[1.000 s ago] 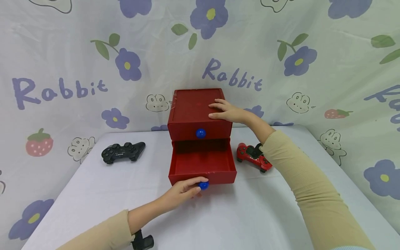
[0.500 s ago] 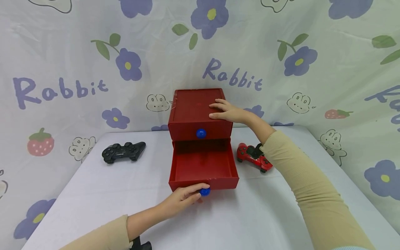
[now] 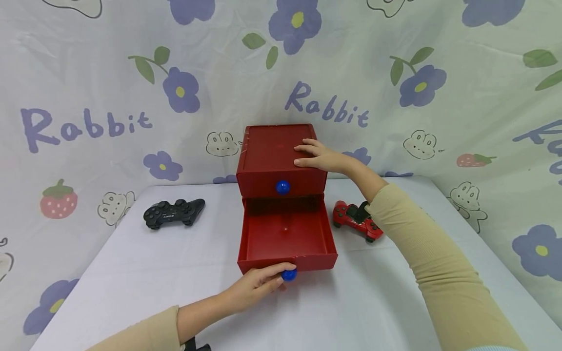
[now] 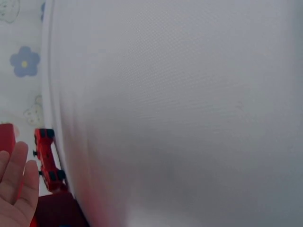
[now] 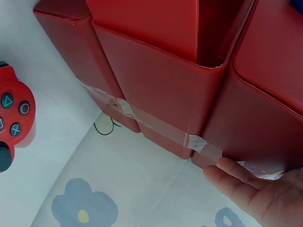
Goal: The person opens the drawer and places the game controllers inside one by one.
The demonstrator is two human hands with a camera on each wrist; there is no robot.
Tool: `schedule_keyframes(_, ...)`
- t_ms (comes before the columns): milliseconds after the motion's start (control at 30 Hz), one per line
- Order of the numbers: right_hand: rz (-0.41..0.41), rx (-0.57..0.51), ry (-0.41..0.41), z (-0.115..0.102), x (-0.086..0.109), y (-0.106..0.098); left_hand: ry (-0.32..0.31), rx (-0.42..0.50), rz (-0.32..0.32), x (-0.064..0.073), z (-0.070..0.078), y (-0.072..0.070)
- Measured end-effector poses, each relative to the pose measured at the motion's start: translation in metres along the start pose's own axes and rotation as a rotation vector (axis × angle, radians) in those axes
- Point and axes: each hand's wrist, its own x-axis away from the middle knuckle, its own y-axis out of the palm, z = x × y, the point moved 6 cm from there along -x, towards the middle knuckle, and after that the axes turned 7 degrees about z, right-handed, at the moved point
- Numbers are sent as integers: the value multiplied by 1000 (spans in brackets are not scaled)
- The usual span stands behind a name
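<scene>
A red drawer box (image 3: 274, 148) stands against the patterned cloth, its upper drawer closed behind a blue knob (image 3: 283, 187). Below it an empty red drawer (image 3: 285, 239) sticks far out towards me. My left hand (image 3: 252, 290) pinches that drawer's blue knob (image 3: 289, 274) between fingers and thumb. Up on the box's right side, my right hand (image 3: 322, 157) rests with spread fingers on the lid. The right wrist view shows stacked red tiers joined by clear tape (image 5: 161, 130), the drawer (image 5: 147, 23) jutting from the middle one.
A black game controller (image 3: 173, 213) lies on the white tabletop (image 3: 184, 263) left of the box. To the right, near the right sleeve, lies a red game controller (image 3: 356, 220). A floral rabbit-print cloth (image 3: 377, 44) hangs behind.
The lower drawer has slid further out towards me, my left hand moving with its knob. The right hand has stayed on top of the box.
</scene>
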Motion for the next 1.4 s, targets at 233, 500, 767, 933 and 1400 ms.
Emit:
schedule_keyframes(233,-8,-12,8,-13,9,-1,-34,35,-17,3,-2,1)
schedule_keyframes(500,-20,-25,25,-33,25,-3,-37,70,-34,5,-3,2)
schedule_keyframes(767,-23,-33,24,-30,23,-3,-63,76,-43,8,-5,2)
schedule_keyframes(933,-27,-41,23,-30,22,-3,-77,50,-37,10,-6,2)
schedule_keyframes(1400,-6,-28,16,-3,1,0,-32,-3,-43,12,-5,2)
